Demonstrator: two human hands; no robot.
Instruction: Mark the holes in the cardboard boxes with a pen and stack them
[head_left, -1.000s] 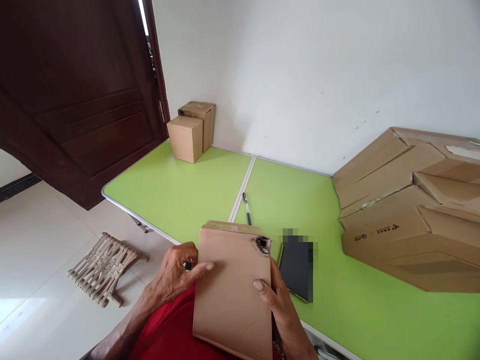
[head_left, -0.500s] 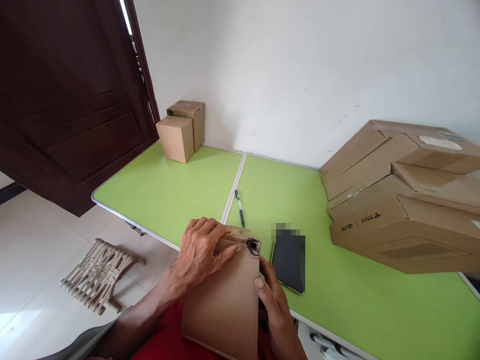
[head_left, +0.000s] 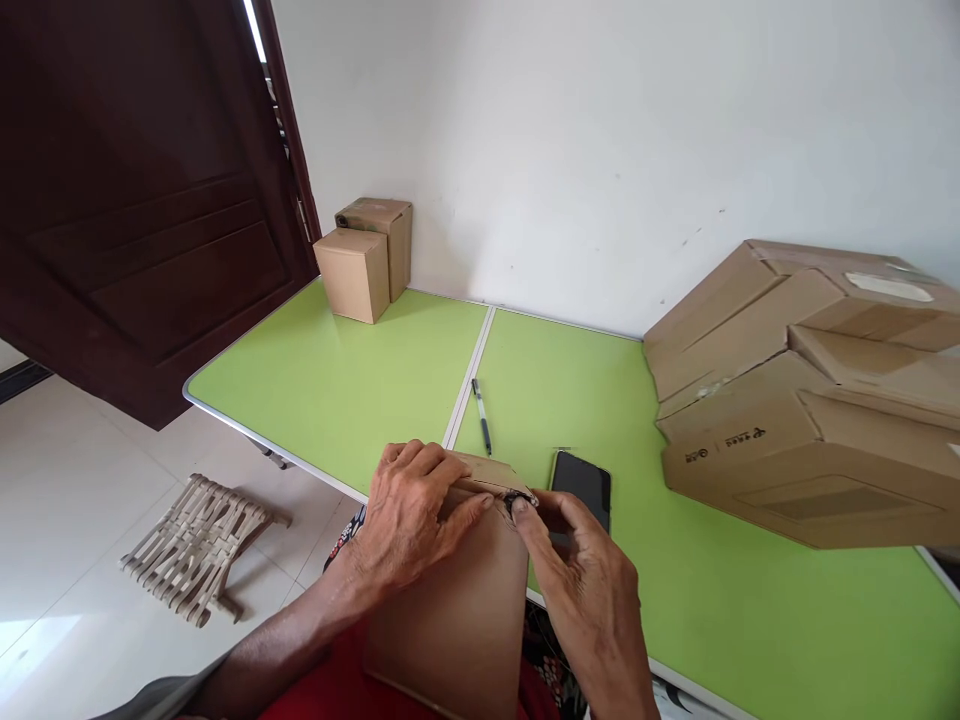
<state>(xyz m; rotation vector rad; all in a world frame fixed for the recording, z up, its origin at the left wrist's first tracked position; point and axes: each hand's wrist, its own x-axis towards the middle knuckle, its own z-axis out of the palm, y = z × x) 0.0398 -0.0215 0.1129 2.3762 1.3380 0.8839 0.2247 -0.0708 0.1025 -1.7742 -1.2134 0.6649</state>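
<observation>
A brown cardboard box (head_left: 457, 610) leans against my body at the table's front edge. One upper corner of it has a torn, black-marked hole (head_left: 513, 497). My left hand (head_left: 416, 505) is wrapped over the box's top edge, thumb lying along the near face. At the damaged corner, my right hand (head_left: 589, 575) pinches the cardboard with thumb and fingers, covering part of the hole. Behind the right hand a dark phone (head_left: 581, 485) lies on the green table (head_left: 375, 390), partly hidden. A pen (head_left: 481, 415) rests by the table's centre seam.
Two small cardboard boxes (head_left: 352, 280) stand at the back left of the table. Larger cardboard boxes (head_left: 810, 440) lean at the right, against the white wall. A woven folding stool (head_left: 199, 545) is on the floor at left, near a dark door (head_left: 150, 200).
My right hand has moved up from the box's side to the torn corner and now grips it. The corner has shifted slightly right. My left hand stays on the top edge.
</observation>
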